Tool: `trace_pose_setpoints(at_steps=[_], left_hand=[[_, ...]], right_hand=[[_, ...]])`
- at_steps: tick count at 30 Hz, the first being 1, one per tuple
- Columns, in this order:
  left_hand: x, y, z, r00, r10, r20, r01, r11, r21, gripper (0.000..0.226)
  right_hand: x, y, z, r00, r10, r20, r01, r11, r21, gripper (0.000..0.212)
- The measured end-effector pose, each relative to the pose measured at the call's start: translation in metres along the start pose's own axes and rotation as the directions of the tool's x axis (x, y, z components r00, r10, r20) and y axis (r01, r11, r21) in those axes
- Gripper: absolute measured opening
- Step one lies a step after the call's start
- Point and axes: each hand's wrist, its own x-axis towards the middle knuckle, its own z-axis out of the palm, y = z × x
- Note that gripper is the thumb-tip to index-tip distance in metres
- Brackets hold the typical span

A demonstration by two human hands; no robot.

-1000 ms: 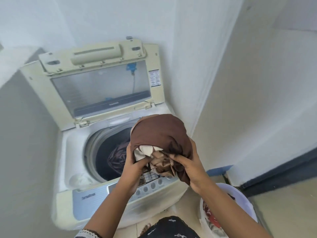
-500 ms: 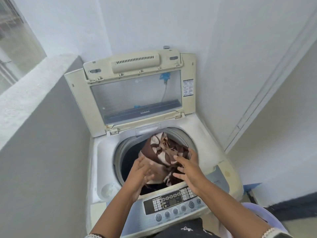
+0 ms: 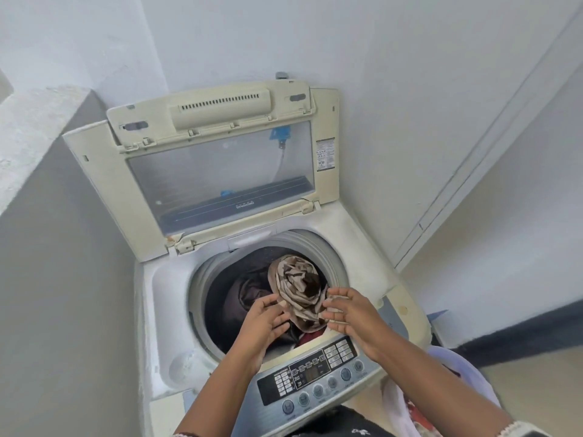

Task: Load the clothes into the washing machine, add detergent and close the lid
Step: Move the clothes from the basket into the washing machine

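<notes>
Cloth (image 3: 298, 291), brown with beige patches, sits bunched at the mouth of the drum (image 3: 220, 298), toward its 3 o'clock side, over a darker garment (image 3: 249, 294) lying deeper in. It looks light, limp and soft, likely to sag and unfold wherever it is unsupported, so the best hold is probably a handful of the bunched middle rather than a loose edge. The weave looks thin and a little slick, so folds may slide over each other.

The left hand (image 3: 266, 321) is at the bundle's 8 o'clock, fingers spread and nearly straight, tips just beside the fabric and gripping nothing. The right hand (image 3: 348, 313) is at its 4 o'clock, fingers loosely extended, tips touching or almost touching the cloth edge; I cannot tell which. Neither hand has hold of it.

The washing machine (image 3: 164, 310) is hard, yellowed cream plastic with a smooth grey ring round the drum. Its lid (image 3: 104, 171) stands open at 12 o'clock, with a clear window. A control panel (image 3: 315, 376) with round buttons lies at 6 o'clock. A pale basket (image 3: 463, 367) with more clothes sits at 4 o'clock. No detergent is in view.
</notes>
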Motion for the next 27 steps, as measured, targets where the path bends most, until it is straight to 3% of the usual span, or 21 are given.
trace_pose_setpoints(at_steps=[5,11,17,20,27], left_hand=[[0.015,-0.010,0.028,0.998,-0.045,0.053,0.047,0.998,-0.039,0.033],[0.024,-0.027,0.083,0.972,-0.083,0.218,0.087,0.996,-0.005,0.035],[0.013,-0.042,0.142,0.958,-0.009,0.286,-0.001,0.999,0.035,0.044],[0.002,-0.049,0.173,0.942,0.017,0.335,-0.030,0.999,0.033,0.038],[-0.025,-0.094,0.252,0.932,-0.032,0.362,-0.016,0.991,0.130,0.033]], right_hand=[[-0.011,0.002,-0.030,0.995,-0.036,-0.092,0.039,0.999,0.031,0.020],[-0.026,0.010,-0.083,0.976,-0.042,-0.212,0.080,0.981,0.175,0.024],[-0.045,0.030,-0.148,0.944,-0.022,-0.329,0.111,0.961,0.253,0.024],[-0.054,0.040,-0.184,0.932,0.009,-0.363,0.105,0.950,0.295,0.024],[-0.063,0.052,-0.282,0.919,0.058,-0.391,0.087,0.935,0.343,0.020]])
